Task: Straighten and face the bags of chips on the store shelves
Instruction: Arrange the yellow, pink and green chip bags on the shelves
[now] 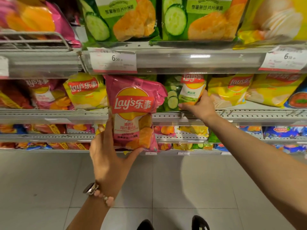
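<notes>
Left hand grips the pink foil Lay's chip bag from below, logo outward, clear of the grey metal shelf.
Right hand pinches the lower edge of the green cucumber-print chip bag standing on that shelf, probably squaring it to open a slot for the pink one.

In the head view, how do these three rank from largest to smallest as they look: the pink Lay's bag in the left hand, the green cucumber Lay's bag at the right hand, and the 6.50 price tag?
1. Pink Lay's bag, though it is nearest the camera.
2. 6.50 price tag and green cucumber Lay's bag: too alike to rank, bag partly hidden.
</notes>
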`<state>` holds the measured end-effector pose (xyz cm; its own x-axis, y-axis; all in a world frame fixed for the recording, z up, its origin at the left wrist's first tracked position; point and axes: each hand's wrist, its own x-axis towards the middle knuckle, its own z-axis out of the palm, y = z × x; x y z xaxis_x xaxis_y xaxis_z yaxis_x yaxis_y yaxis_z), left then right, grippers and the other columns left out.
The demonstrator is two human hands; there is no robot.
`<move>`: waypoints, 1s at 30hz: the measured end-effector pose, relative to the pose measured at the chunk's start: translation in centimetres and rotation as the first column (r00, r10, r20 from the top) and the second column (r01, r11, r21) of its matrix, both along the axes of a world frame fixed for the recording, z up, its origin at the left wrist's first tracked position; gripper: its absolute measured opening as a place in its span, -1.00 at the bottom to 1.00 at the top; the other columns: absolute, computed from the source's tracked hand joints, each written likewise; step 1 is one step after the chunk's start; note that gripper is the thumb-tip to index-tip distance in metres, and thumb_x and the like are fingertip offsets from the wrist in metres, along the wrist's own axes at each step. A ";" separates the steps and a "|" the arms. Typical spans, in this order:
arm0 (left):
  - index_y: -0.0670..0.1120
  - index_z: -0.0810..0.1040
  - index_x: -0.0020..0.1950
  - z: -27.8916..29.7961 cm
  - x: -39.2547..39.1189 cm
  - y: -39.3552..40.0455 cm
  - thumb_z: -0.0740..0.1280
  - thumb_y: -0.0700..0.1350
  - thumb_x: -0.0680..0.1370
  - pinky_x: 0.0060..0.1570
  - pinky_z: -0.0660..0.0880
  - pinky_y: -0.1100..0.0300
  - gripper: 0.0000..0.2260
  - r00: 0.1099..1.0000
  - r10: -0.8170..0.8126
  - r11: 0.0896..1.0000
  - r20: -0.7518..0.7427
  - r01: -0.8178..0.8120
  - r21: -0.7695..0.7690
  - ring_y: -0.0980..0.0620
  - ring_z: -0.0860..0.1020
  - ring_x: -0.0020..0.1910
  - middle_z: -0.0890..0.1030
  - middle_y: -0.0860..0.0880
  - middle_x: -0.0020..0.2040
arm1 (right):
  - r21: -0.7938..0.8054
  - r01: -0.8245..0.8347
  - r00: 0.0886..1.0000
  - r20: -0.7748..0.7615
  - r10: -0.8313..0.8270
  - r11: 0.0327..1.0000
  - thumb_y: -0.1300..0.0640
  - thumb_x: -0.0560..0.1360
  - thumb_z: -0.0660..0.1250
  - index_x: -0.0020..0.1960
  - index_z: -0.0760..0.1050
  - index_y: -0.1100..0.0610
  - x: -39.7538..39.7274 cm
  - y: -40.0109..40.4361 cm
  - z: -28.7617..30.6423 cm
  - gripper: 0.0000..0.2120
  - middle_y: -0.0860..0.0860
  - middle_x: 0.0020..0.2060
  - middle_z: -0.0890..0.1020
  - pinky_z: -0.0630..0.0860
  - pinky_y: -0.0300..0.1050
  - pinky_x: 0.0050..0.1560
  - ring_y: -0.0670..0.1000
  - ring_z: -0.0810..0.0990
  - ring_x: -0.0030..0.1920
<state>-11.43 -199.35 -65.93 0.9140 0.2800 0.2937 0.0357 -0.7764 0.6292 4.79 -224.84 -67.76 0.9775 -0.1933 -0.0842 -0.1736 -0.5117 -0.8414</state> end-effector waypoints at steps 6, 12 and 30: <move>0.05 0.10 0.48 -0.3 0.5 0.3 0.34 0.40 0.23 0.11 0.43 -0.07 -0.06 0.998 -0.031 0.999 0.058 0.032 -0.006 -0.09 0.34 0.19 0.45 -0.20 0.24 | 0.141 0.149 0.935 0.302 -0.186 0.979 0.00 0.35 0.48 0.43 0.21 0.23 -5.8 3.7 1.9 -0.22 0.08 0.29 0.40 0.34 -0.16 0.35 0.00 0.39 0.31; 0.04 0.13 0.46 -0.6 0.7 1.1 0.37 0.38 0.24 0.17 0.32 0.05 -0.09 0.997 -0.018 0.998 0.070 0.023 -0.064 0.00 0.32 0.22 0.45 -0.15 0.25 | 0.501 -0.279 0.951 0.026 0.307 0.819 0.02 0.30 0.54 0.49 0.08 -0.06 -12.3 11.3 4.6 -0.08 -0.26 0.23 0.42 0.46 -0.40 0.12 -0.29 0.45 0.25; -0.13 0.33 0.38 -1.0 9.5 14.7 0.52 0.21 0.26 0.15 0.47 -0.03 -0.19 0.994 0.101 0.951 0.040 -0.085 -0.298 -0.05 0.46 0.19 0.46 -0.09 0.24 | 0.527 -0.188 0.980 0.044 0.195 0.828 0.16 0.15 0.51 0.07 0.49 -0.02 -10.9 14.3 2.9 -0.50 -0.13 -0.09 0.70 0.61 -0.22 -0.14 -0.11 0.67 -0.06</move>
